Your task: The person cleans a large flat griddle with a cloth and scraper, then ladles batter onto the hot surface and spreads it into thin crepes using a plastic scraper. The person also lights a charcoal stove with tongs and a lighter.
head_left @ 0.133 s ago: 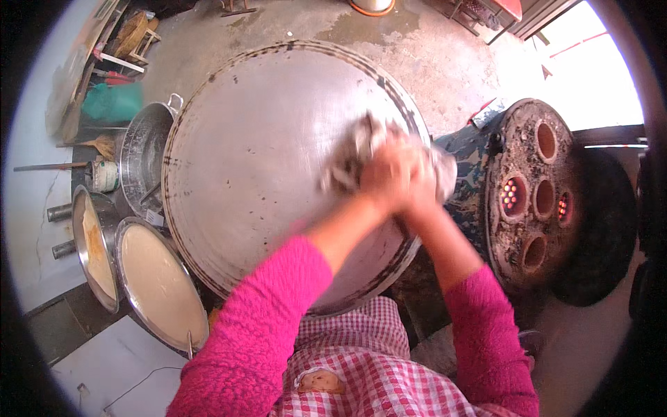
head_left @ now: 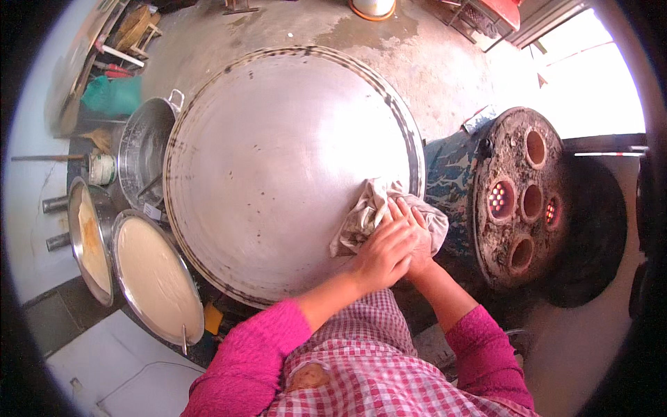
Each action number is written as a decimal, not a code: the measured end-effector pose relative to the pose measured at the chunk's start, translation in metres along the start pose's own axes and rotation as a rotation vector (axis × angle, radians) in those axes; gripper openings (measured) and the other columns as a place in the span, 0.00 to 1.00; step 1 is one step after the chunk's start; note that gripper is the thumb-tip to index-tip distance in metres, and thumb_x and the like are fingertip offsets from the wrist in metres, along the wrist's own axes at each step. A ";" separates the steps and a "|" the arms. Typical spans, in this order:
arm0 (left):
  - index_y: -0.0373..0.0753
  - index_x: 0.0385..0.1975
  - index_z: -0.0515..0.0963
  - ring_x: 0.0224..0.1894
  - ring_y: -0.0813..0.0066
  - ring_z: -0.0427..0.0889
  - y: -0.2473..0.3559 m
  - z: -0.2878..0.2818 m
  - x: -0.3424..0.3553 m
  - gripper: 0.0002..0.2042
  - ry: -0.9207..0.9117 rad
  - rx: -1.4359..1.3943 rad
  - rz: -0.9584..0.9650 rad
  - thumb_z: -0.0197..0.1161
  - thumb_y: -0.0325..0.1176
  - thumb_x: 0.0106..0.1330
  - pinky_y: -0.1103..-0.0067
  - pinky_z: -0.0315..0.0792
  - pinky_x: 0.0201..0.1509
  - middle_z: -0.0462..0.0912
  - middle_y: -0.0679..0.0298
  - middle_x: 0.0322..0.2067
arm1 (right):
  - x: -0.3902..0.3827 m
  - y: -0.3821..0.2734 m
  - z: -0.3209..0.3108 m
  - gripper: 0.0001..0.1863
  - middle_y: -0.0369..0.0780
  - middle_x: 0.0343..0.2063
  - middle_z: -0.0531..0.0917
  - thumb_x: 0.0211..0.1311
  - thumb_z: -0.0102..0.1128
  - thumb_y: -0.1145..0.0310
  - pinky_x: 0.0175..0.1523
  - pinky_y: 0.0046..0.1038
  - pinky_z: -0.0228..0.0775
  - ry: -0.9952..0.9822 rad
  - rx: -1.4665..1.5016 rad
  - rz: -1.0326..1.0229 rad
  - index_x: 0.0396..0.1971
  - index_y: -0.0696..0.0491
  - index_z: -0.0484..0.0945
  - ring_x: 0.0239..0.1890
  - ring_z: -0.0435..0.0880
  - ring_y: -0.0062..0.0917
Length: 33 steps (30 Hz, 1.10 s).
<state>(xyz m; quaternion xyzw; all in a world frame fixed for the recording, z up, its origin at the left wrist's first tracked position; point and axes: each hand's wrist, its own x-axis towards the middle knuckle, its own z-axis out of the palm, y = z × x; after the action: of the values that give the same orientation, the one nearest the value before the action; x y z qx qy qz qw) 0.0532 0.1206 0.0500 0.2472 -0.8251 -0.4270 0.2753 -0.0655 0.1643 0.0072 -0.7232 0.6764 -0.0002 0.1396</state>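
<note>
A crumpled grey-beige cloth lies bunched on a large round metal pan, near its right front rim. My right hand holds the cloth down against the pan, its fingertips showing on the fabric and its palm hidden. Over it rests my left hand, fingers stretched out flat across the right hand, holding nothing of its own. Dark scorch marks ring the pan's rim, and small dark specks dot its shiny surface.
Right of the pan stands a round stove with several clay holes, two glowing. On the left are a basin of creamy batter, another batter basin and a metal pot. A red stool stands far right.
Both hands have drawn the cloth toward me over the pan. The left hand's fingers now look straighter on top of the right; earlier both hands were blurred by motion.
</note>
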 end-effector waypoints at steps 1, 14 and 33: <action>0.36 0.41 0.75 0.52 0.56 0.70 0.011 -0.013 -0.021 0.15 -0.010 -0.029 -0.025 0.56 0.27 0.52 0.67 0.63 0.57 0.76 0.53 0.44 | 0.009 0.003 -0.010 0.26 0.42 0.60 0.60 0.56 0.43 0.58 0.64 0.39 0.47 0.089 0.058 -0.071 0.56 0.50 0.63 0.64 0.55 0.30; 0.33 0.39 0.76 0.30 0.69 0.81 0.074 -0.104 -0.318 0.10 0.163 0.030 -0.903 0.52 0.24 0.58 0.77 0.73 0.32 0.80 0.56 0.33 | 0.114 -0.038 -0.028 0.31 0.46 0.53 0.70 0.52 0.54 0.48 0.62 0.38 0.51 0.339 -0.011 0.110 0.52 0.54 0.68 0.58 0.64 0.39; 0.34 0.39 0.76 0.33 0.68 0.81 0.082 -0.147 -0.573 0.11 0.549 -0.114 -0.843 0.52 0.23 0.56 0.79 0.73 0.36 0.81 0.57 0.33 | -0.095 -0.316 0.033 0.53 0.43 0.63 0.51 0.32 0.72 0.53 0.63 0.50 0.44 -0.036 -0.223 -0.065 0.63 0.41 0.51 0.65 0.47 0.42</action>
<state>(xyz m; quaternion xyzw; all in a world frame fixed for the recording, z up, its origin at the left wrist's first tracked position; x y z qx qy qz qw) 0.5530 0.4480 0.0505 0.6464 -0.5262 -0.4648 0.2986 0.2420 0.2784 0.0568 -0.7555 0.6460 0.0835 0.0706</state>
